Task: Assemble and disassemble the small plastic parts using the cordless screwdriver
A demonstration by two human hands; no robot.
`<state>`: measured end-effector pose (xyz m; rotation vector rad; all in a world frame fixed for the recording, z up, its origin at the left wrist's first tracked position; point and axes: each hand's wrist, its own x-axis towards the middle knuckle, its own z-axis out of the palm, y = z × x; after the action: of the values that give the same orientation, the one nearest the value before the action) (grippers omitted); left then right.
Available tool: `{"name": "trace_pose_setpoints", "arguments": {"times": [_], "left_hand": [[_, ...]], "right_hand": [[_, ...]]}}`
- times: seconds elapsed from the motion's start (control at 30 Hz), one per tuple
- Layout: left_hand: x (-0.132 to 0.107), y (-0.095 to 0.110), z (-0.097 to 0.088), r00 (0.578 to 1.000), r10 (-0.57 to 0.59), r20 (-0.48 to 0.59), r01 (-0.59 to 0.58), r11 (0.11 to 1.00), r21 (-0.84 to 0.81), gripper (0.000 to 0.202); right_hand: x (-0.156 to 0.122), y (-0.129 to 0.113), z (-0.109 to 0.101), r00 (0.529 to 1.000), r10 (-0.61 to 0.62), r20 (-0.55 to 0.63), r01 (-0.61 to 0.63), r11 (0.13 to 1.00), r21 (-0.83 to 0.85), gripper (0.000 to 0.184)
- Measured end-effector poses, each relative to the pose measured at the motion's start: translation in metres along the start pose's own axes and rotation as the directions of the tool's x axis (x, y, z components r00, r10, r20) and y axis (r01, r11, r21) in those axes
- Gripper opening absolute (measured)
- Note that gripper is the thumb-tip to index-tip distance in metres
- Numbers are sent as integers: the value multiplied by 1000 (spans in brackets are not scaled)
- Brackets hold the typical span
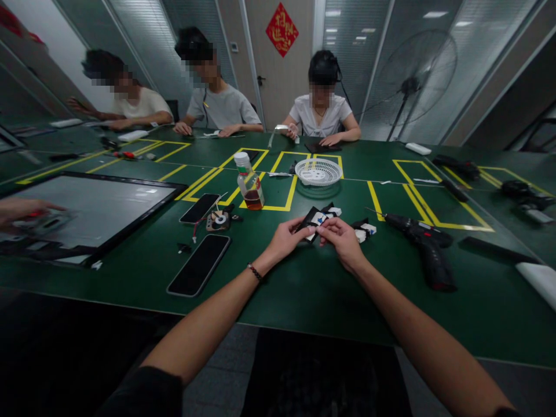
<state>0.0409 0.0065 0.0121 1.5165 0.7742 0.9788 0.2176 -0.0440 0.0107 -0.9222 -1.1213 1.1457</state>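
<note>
My left hand (289, 236) pinches a small black piece with a white patch and a blue mark (319, 219), held just above the green table. On its right side, my right hand (341, 237) closes thumb and fingers on the same piece, and the fingertips of both hands nearly meet. Behind it shows another black-and-white piece (333, 211), partly covered. More such pieces (364, 230) lie just right of my right hand. What exactly these pieces are I cannot make out.
A cordless drill (428, 246) lies at right. Leftward are a large phone (200, 265), a smaller phone (200, 208), a small motor-like part (218, 220) and a bottle (251, 185). A white basket (319, 172) stands ahead. A framed panel (113, 202) has another person's hand (30, 208) over it. Several people sit opposite.
</note>
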Motion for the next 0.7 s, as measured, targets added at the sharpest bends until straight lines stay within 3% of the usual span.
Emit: {"name": "trace_pose_setpoints", "arguments": {"times": [0.17,0.3,0.47,0.63,0.7], "left_hand": [[3,-1,-3,1000,-5,-28,5,1000,-6,51],[10,-4,-13,964,-90,-252,59,990,-125,45],[19,-9,-31,884,-169,-437,36,955,-296,46],[22,-11,-36,881,-139,-453,9,961,-276,45],[22,-12,-35,881,-138,-453,13,963,-268,45]], "right_hand": [[-1,1,4,1000,-16,-13,15,999,-50,28],[-3,4,4,992,-125,29,128,954,-272,29],[0,10,10,947,-216,239,322,661,-678,21],[23,20,34,944,-119,308,331,331,-884,26],[33,25,42,952,-44,304,305,241,-921,21]]}}
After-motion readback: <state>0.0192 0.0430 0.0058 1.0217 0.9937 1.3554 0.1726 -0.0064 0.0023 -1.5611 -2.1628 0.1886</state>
